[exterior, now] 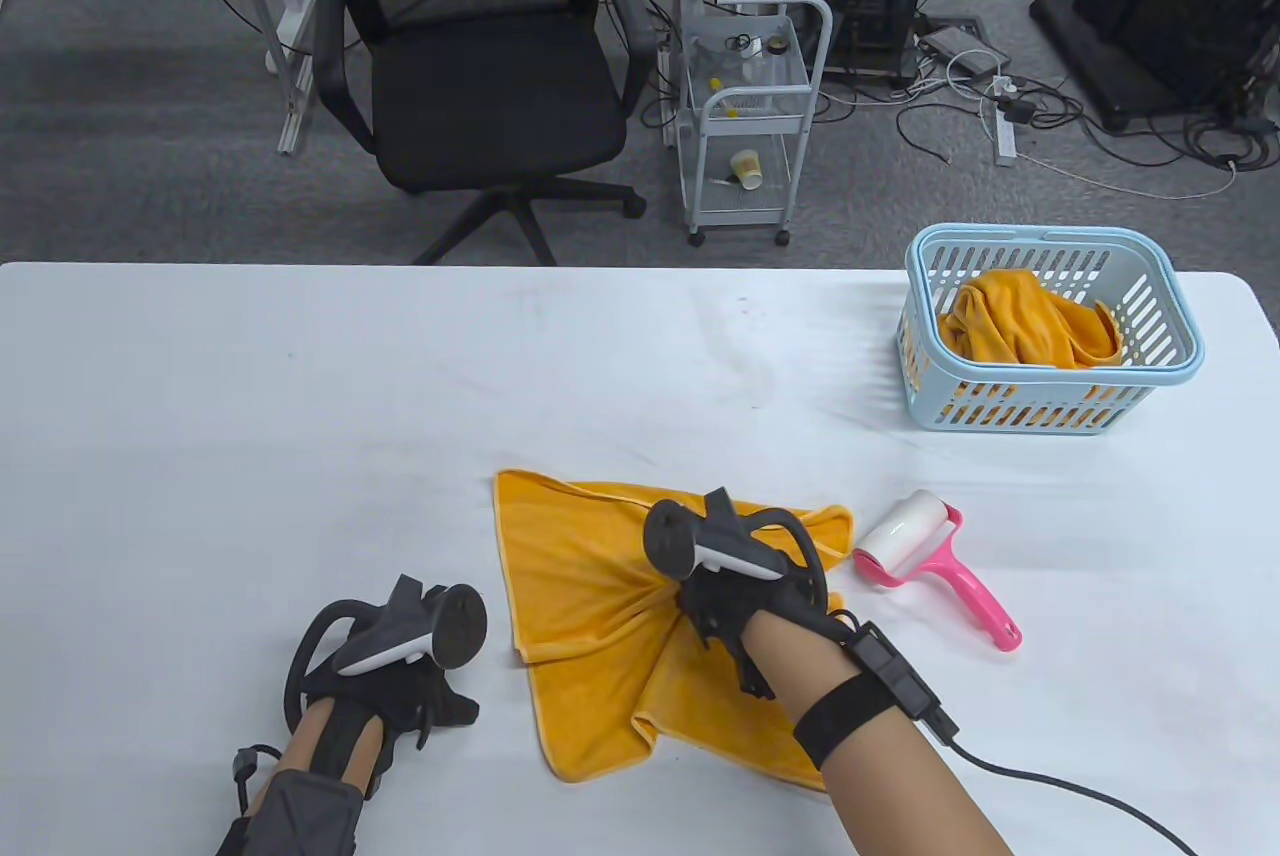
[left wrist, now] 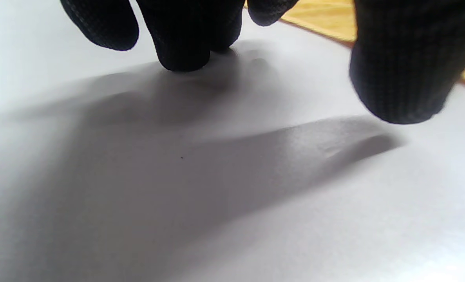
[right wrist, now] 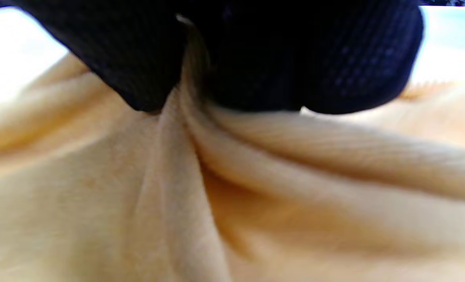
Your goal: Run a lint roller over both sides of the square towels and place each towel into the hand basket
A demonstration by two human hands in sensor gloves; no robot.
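An orange square towel (exterior: 590, 616) lies bunched on the white table (exterior: 300, 416) near the front. My right hand (exterior: 715, 596) grips it at its middle, and folds radiate from the gloved fingers (right wrist: 256, 58) that pinch the cloth (right wrist: 216, 196). My left hand (exterior: 440, 696) rests on the bare table just left of the towel, holding nothing; its fingertips (left wrist: 183, 51) touch the tabletop, with the towel's edge (left wrist: 326, 19) just beyond them. The pink lint roller (exterior: 935, 566) lies on the table right of the towel, untouched. A light blue hand basket (exterior: 1050, 396) at the right holds another orange towel (exterior: 1030, 326).
The table's far edge (exterior: 640, 266) runs across the middle of the table view. Beyond it on the floor stand a black office chair (exterior: 480, 86) and a small white cart (exterior: 750, 116). A cable (exterior: 1060, 786) trails from my right wrist.
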